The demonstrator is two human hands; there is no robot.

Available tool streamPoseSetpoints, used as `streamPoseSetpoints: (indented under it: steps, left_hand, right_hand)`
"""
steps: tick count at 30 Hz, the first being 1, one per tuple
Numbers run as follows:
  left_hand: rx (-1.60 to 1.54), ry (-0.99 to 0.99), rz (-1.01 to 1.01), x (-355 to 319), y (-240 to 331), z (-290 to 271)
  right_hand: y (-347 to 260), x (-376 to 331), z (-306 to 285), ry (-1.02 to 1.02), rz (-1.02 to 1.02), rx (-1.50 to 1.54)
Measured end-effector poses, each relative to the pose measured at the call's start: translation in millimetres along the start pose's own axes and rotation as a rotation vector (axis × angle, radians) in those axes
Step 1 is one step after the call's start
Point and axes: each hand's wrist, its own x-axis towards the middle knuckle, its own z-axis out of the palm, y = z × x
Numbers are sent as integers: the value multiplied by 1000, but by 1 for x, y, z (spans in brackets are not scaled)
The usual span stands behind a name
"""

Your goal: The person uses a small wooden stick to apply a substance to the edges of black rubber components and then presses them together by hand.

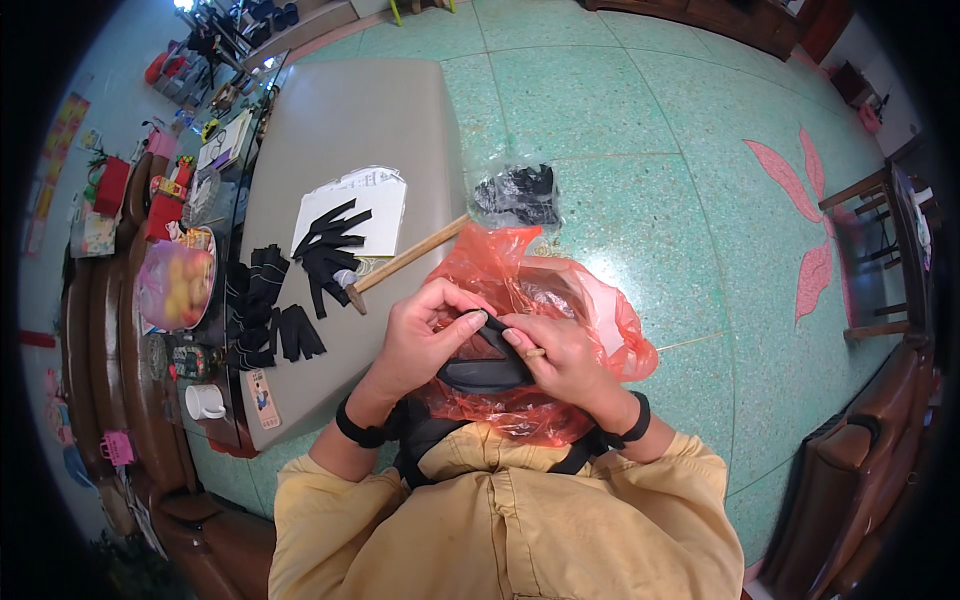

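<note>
My left hand point(428, 332) and my right hand point(560, 362) meet over my lap, fingers closed in a pinch on a black fabric strip point(492, 322). The fingers hide most of it. More black material point(485, 375) lies just below the hands, and I cannot tell whether it is the same piece. Under both hands spreads a crumpled translucent red plastic bag point(530, 425). A wooden-handled hammer point(415, 253) rests on the grey bench to the left, its head beside fanned-out black strips point(325, 262). Stacked black strips point(262, 285) lie further left.
The grey padded bench point(350, 110) carries a white sheet point(375, 210) in a clear sleeve. Beyond the bag sits a clear bag of black pieces point(518, 195). At left are a white mug point(205, 402) and a fruit bowl point(178, 280). A brown chair point(840, 470) stands right.
</note>
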Motion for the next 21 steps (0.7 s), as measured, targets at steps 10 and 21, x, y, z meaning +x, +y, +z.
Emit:
streamPoseSetpoints:
  steps: [10,21]
  left_hand:
    - [-12,-48,-195,13,-5,-9]
    - [174,-123,-277,2,-15,-16]
  right_hand:
    - [18,12,-4,-74,218,62]
    - [45,10,-15,-138,615,358]
